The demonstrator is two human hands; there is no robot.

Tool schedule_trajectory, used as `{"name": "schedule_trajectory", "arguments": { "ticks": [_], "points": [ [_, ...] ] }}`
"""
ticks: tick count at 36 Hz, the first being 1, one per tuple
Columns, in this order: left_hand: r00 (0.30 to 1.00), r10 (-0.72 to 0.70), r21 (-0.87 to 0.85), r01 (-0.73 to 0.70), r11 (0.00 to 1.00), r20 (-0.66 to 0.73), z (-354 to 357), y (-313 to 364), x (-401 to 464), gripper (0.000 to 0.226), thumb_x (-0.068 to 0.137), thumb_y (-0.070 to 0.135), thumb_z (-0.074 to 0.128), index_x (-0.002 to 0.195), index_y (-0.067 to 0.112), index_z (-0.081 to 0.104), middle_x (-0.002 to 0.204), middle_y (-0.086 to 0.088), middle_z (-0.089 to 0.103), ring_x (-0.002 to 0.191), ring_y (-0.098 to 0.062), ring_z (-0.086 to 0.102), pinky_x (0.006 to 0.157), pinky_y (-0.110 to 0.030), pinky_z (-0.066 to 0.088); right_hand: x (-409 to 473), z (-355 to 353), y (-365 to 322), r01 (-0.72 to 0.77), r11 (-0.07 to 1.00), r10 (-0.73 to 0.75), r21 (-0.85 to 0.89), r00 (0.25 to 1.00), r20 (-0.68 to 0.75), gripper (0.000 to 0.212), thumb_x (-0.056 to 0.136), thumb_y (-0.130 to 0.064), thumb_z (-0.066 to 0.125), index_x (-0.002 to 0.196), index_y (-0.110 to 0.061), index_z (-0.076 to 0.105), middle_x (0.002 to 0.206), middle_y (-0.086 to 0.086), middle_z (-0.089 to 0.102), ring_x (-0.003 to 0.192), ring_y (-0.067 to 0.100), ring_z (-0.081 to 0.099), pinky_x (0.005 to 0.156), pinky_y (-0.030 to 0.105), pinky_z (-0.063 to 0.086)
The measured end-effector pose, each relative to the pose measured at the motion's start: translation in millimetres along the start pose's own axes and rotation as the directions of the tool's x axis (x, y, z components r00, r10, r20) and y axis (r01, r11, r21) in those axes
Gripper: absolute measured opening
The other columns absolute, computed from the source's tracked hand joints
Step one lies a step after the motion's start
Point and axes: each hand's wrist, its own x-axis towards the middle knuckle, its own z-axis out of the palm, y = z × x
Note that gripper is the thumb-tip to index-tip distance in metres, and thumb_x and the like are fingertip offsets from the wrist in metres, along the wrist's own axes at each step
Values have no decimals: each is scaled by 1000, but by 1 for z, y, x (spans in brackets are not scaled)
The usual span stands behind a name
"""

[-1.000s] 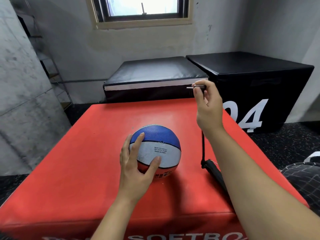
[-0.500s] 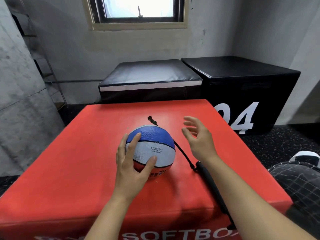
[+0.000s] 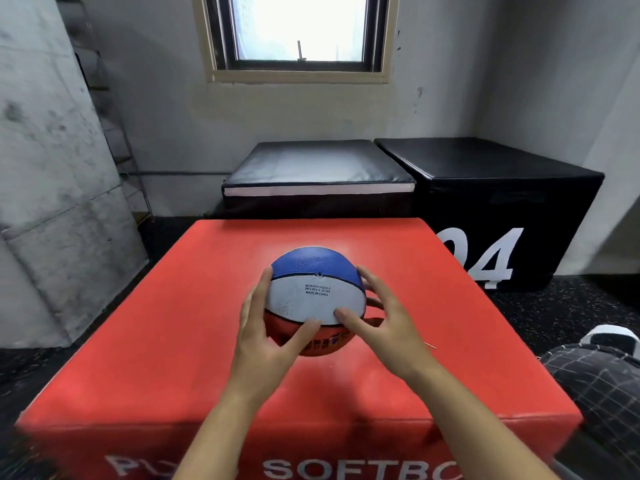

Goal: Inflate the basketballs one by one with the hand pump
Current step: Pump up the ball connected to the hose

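A small blue, white and red basketball (image 3: pixel 317 296) is at the middle of the red soft box (image 3: pixel 166 341). Its valve hole faces up toward me, on the seam between the blue and white panels. My left hand (image 3: pixel 263 336) grips the ball's left side, thumb on the lower front. My right hand (image 3: pixel 388 323) grips its right side, thumb on the white panel. The hand pump and its hose are out of sight. A thin pale sliver (image 3: pixel 430 346) pokes out beside my right wrist; what it is cannot be told.
Behind the red box stand a low black padded box (image 3: pixel 318 168) and a taller black box (image 3: pixel 502 188) marked 04. A concrete wall runs along the left. My knee in checked trousers (image 3: pixel 599 393) and a shoe (image 3: pixel 609 337) are at the right.
My right hand let go of the pump's needle end, which dropped onto the box, and came down onto the ball's right side. The pump has gone from view.
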Motion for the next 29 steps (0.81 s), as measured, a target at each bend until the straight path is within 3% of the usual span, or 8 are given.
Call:
{"name": "schedule_trajectory", "arguments": {
  "ticks": [3, 8, 13, 15, 20, 24, 27, 29],
  "points": [
    [998, 40, -53, -38, 998, 47, -27, 16, -11, 105, 67, 65, 83, 156, 63, 26, 162, 26, 32, 148, 1, 37, 109, -37, 49, -10, -12, -30, -18, 987, 14, 157, 1000, 23, 84, 83, -55, 80, 153, -57, 34, 149, -26, 46, 133, -4, 52, 82, 10, 53],
    [991, 15, 5, -16, 1000, 130, -49, 37, -36, 99, 71, 65, 82, 154, 65, 29, 156, 25, 40, 141, 5, 42, 113, -45, 50, -43, 9, -52, -44, 998, 35, 45, 983, 179, 86, 83, -56, 82, 155, -56, 34, 142, -41, 49, 132, -7, 54, 106, 24, 50],
    [991, 35, -42, -30, 999, 128, -93, 60, -71, 103, 67, 60, 86, 154, 63, 31, 159, 22, 40, 143, 0, 45, 109, -35, 52, -83, 21, -93, -20, 999, 9, 43, 973, 230, 96, 82, -40, 85, 159, -52, 29, 147, -39, 41, 128, -20, 48, 91, 4, 47],
    [988, 29, -30, -25, 999, 150, -111, 66, -87, 103, 67, 56, 87, 153, 65, 31, 160, 21, 41, 145, -4, 45, 112, -39, 51, -100, 27, -103, 9, 1000, -12, 12, 954, 299, 102, 80, -33, 89, 160, -51, 27, 147, -35, 45, 122, -20, 53, 92, 6, 47],
    [988, -2, 47, -6, 999, 157, -150, 72, -130, 102, 70, 58, 88, 154, 64, 30, 160, 22, 43, 147, -7, 44, 119, -48, 43, -142, 49, -115, 26, 997, -3, -67, 945, 327, 102, 72, -50, 89, 156, -57, 30, 146, -31, 50, 131, -10, 52, 112, 29, 45],
    [990, -28, 64, 19, 998, 140, -171, 67, -168, 102, 71, 58, 88, 155, 62, 31, 158, 23, 45, 145, -4, 46, 119, -45, 44, -175, 69, -116, -5, 998, 27, -62, 931, 364, 104, 69, -51, 89, 156, -57, 30, 142, -32, 50, 124, -19, 52, 105, 15, 47],
    [987, -69, 70, 60, 996, 143, -183, 57, -195, 102, 69, 63, 86, 154, 63, 30, 160, 22, 42, 146, -3, 43, 120, -46, 42, -197, 84, -110, -27, 996, 58, -84, 920, 387, 102, 72, -50, 91, 155, -59, 32, 150, -26, 49, 132, -9, 52, 111, 25, 47],
    [984, -96, 73, 85, 994, 149, -188, 51, -212, 101, 69, 65, 85, 154, 65, 30, 160, 19, 42, 146, -5, 43, 119, -47, 43, -211, 90, -105, -51, 994, 84, -94, 915, 395, 102, 76, -42, 91, 157, -53, 32, 148, -26, 52, 127, -12, 55, 105, 19, 49]
  ]
}}
